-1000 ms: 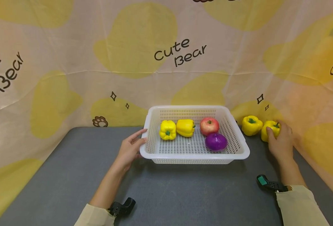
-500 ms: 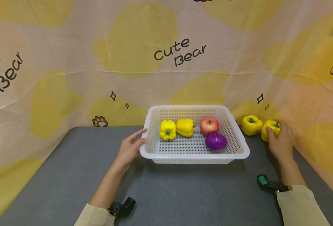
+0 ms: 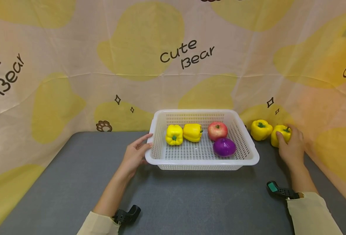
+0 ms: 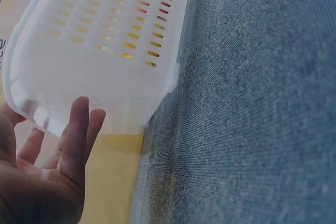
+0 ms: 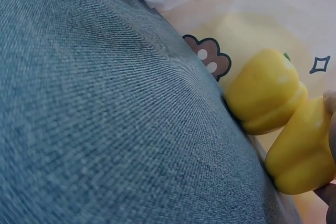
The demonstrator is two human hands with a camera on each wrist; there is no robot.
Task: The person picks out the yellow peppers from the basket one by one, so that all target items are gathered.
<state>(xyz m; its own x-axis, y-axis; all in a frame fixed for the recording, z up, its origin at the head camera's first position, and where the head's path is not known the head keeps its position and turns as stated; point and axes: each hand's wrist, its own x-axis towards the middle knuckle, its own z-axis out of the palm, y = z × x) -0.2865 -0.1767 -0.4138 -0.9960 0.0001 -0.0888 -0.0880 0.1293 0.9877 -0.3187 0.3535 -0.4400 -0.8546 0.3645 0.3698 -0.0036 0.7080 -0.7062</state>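
Observation:
My right hand [image 3: 292, 150] grips a yellow bell pepper [image 3: 275, 139], thumb on its near side and fingers round the far side. In the right wrist view that bell pepper [image 5: 299, 156] leans against another yellow bell pepper [image 5: 265, 93]. At the left end of a white perforated plastic basket [image 3: 202, 162], my left hand [image 3: 134, 156] touches the rim with its thumb and forefinger tips. The left wrist view shows its fingers [image 4: 77, 129] spread and fairly straight beside the basket's outer wall.
Inside the basket lie two yellow bell peppers [image 3: 174, 135], a red apple [image 3: 217, 131] and a shiny purple round vegetable [image 3: 224, 147]. The basket stands towards the back of a grey table [image 3: 190, 199]. A patterned cloth [image 3: 149, 42] hangs right behind the table's far edge.

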